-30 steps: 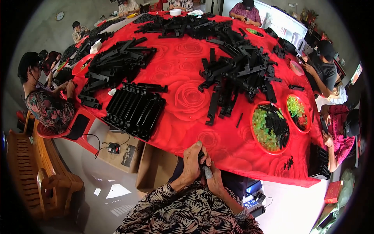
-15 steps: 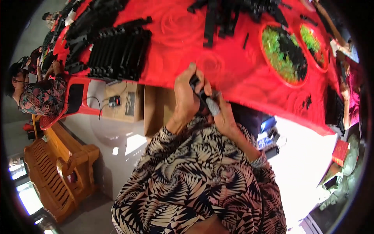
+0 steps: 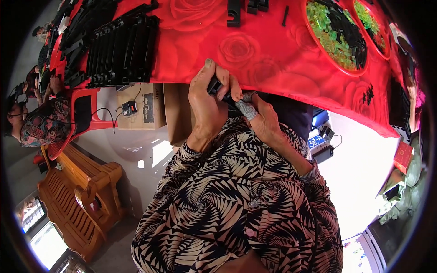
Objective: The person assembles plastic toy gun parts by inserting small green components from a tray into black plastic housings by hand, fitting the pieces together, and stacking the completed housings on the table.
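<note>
A black plastic part (image 3: 215, 86) is held close in front of me, just off the near edge of the table. My left hand (image 3: 205, 102) is closed around it, with the part's end showing between thumb and fingers. From the other side my right hand (image 3: 266, 120) grips it too; one of its digits is wrapped in grey, glittery tape (image 3: 246, 109). Much of the part is hidden by the fingers, so its whole shape cannot be made out.
A red rose-patterned tablecloth (image 3: 236, 50) covers the table. Long black plastic parts (image 3: 120, 52) lie in rows at the left. Red-rimmed trays (image 3: 348, 73) at the right hold small green and black pieces. Below stand a cardboard box (image 3: 180, 113) and a wooden bench (image 3: 75, 214). Another person (image 3: 45, 111) sits at the left.
My view has shifted, so the table sits higher in the picture. Both hands keep their grip on the black part, now nearer to my body and below the table edge.
</note>
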`<state>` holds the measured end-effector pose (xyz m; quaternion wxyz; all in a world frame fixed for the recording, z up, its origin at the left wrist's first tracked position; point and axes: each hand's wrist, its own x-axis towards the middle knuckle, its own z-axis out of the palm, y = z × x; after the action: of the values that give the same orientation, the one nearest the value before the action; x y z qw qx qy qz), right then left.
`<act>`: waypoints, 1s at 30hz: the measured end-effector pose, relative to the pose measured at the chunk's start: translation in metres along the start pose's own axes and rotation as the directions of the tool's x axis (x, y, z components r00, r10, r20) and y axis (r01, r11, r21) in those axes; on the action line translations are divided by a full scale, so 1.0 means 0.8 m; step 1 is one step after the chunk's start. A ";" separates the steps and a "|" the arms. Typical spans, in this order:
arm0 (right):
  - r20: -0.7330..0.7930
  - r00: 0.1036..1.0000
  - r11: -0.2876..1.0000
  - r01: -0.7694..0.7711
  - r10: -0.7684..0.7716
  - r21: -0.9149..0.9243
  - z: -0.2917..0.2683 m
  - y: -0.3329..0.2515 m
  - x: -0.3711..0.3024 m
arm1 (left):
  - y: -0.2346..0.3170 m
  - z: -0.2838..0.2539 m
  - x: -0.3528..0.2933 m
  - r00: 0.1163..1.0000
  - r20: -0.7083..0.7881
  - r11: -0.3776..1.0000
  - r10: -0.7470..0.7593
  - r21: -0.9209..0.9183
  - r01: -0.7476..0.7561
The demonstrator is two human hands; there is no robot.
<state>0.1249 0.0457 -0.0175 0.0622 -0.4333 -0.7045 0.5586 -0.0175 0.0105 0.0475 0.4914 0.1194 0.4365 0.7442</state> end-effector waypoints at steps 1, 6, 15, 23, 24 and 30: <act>-0.036 0.998 0.999 0.045 -0.045 0.009 0.002 0.004 0.000 | 0.000 0.004 -0.003 0.999 -0.030 0.999 0.017 0.038 -0.016; -0.081 0.987 0.964 0.151 -0.136 0.217 0.017 0.023 0.008 | 0.001 0.013 -0.009 0.999 -0.035 0.994 0.038 0.106 -0.035; 0.001 0.990 0.966 0.137 -0.141 0.219 0.002 0.016 0.019 | -0.003 -0.003 0.016 1.000 0.004 1.000 0.019 0.016 -0.019; 0.330 0.933 0.853 -0.052 -0.144 0.519 -0.053 -0.034 -0.004 | 0.013 -0.057 0.062 0.989 0.070 0.897 -0.127 -0.417 0.145; 0.334 0.931 0.855 -0.053 -0.143 0.515 -0.057 -0.038 -0.007 | 0.014 -0.062 0.064 0.977 0.148 0.828 -0.154 -0.520 0.209; 0.164 0.985 0.778 -0.055 -0.061 0.626 -0.067 -0.047 -0.007 | 0.010 -0.070 0.067 0.982 0.125 0.741 -0.141 -0.645 0.188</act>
<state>0.1390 0.0809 0.0360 0.1418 -0.3359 -0.4813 0.7971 -0.0830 0.0244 0.0070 0.5804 -0.0733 0.1409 0.7987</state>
